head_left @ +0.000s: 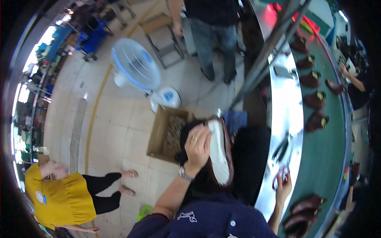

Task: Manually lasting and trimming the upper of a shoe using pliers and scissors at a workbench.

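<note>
A dark reddish-brown shoe [228,150] lies over my lap with its white underside [217,148] turned up. My left hand [197,146], with a ring and a wristwatch, has its fingers closed at the left edge of the shoe near its far end. At the metal bench to my right, my right hand [283,187] has its fingers round a small red-and-silver object [280,176], whose kind is too blurred to tell. Just beyond that hand, a dark-handled pair of pliers [281,150] rests on the shiny metal bench [289,107].
A green conveyor belt [327,154] carries several brown shoes [316,121]. Past my knees stand a cardboard box [160,139] of scraps and a blue-white fan [137,67]. A person in yellow [65,198] is at left, another in jeans [214,43] ahead. A metal pole [264,59] slants overhead.
</note>
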### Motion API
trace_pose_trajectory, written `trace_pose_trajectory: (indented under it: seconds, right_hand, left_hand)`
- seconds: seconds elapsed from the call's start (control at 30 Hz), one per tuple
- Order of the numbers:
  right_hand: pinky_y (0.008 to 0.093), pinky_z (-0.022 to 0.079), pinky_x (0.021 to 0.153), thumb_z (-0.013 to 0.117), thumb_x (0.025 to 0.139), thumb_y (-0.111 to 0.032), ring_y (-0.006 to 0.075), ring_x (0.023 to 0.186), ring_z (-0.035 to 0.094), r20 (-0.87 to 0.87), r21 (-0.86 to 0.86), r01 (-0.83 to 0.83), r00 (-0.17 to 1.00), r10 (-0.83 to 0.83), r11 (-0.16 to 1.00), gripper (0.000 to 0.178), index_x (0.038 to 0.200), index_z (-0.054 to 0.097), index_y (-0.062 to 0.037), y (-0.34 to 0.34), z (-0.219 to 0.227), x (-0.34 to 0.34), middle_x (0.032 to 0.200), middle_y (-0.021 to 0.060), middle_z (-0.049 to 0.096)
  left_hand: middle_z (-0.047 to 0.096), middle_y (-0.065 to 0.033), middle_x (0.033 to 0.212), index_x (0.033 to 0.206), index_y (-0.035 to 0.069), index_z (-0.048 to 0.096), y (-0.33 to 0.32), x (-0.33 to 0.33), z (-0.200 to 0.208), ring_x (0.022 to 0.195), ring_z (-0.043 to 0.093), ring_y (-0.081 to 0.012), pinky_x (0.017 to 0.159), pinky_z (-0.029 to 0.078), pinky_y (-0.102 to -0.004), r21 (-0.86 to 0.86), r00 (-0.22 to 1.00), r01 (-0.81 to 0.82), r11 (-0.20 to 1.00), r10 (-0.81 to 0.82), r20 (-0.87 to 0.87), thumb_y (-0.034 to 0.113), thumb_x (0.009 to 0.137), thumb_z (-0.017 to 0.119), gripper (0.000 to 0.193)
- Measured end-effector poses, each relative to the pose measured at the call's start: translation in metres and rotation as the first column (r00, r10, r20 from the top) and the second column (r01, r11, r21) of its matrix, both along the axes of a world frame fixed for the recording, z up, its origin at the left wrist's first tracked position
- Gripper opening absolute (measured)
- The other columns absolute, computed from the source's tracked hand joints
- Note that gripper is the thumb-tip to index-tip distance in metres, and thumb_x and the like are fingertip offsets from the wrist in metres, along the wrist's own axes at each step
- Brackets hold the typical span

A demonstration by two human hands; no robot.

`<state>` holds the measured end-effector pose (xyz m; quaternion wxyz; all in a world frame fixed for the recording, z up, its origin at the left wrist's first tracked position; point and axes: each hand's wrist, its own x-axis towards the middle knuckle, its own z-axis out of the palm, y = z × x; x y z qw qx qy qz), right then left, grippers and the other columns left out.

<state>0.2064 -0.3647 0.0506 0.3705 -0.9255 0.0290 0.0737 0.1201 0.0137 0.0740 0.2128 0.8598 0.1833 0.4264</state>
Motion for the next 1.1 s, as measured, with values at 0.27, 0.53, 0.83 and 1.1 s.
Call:
trace_pose_trajectory:
  seconds: [0.27, 0.53, 0.83, 1.1]
  right_hand:
    - [0.0481, 0.047, 0.091, 0.066, 0.085, -0.038, 0.0362, 0.1, 0.064, 0.123, -0.428, 0.162, 0.985, -0.121, 0.889, 0.053, 0.115, 0.063, 0.0049, -0.084, -0.048, -0.029, 0.105, 0.0279, 0.065]
    - [0.0499, 0.038, 0.101, 0.06, 0.088, -0.037, 0.0421, 0.117, 0.049, 0.299, -0.279, 0.226, 0.944, -0.139, 0.933, 0.053, 0.123, 0.058, 0.0039, -0.011, -0.025, 0.024, 0.119, 0.027, 0.057]
    - [0.0457, 0.042, 0.096, 0.071, 0.082, -0.033, 0.0418, 0.114, 0.049, 0.278, -0.475, 0.111, 0.96, 0.03, 0.873, 0.071, 0.137, 0.043, 0.0034, 0.052, -0.094, 0.093, 0.125, 0.0269, 0.049]
    - [0.0466, 0.048, 0.076, 0.053, 0.09, -0.024, 0.0388, 0.084, 0.06, 0.222, -0.375, -0.022, 0.969, 0.112, 0.927, 0.055, 0.135, 0.044, 0.0055, 0.005, -0.113, 0.094, 0.093, 0.0241, 0.059]
  left_hand:
    - [0.069, -0.0111, 0.101, 0.093, 0.0, 0.071, 0.023, -0.051, 0.097, 0.095, 0.064, -0.0287, 0.086, 0.049, -0.0371, -0.029, 0.913, -0.266, 0.964, 0.261, 0.313, 0.002, 0.082, 0.07, 0.012]
    - [0.051, -0.022, 0.135, 0.127, -0.004, 0.055, 0.114, -0.078, -0.063, 0.121, 0.051, -0.0391, 0.1, 0.043, -0.0435, -0.036, 0.87, -0.439, 0.898, 0.414, -0.268, 0.006, 0.086, 0.063, 0.043]
    - [0.035, -0.0174, 0.151, 0.144, 0.005, 0.041, 0.0, -0.011, -0.019, 0.144, 0.027, -0.0286, 0.117, 0.02, -0.0488, 0.15, 0.801, 0.546, 0.824, -0.462, -0.381, 0.025, 0.096, 0.051, 0.052]
    - [0.066, -0.0171, 0.093, 0.1, 0.001, 0.06, -0.01, 0.106, -0.01, 0.092, 0.066, -0.0304, 0.086, 0.052, -0.0417, 0.035, 0.562, 0.712, 0.701, -0.54, -0.626, 0.011, 0.085, 0.055, 0.019]
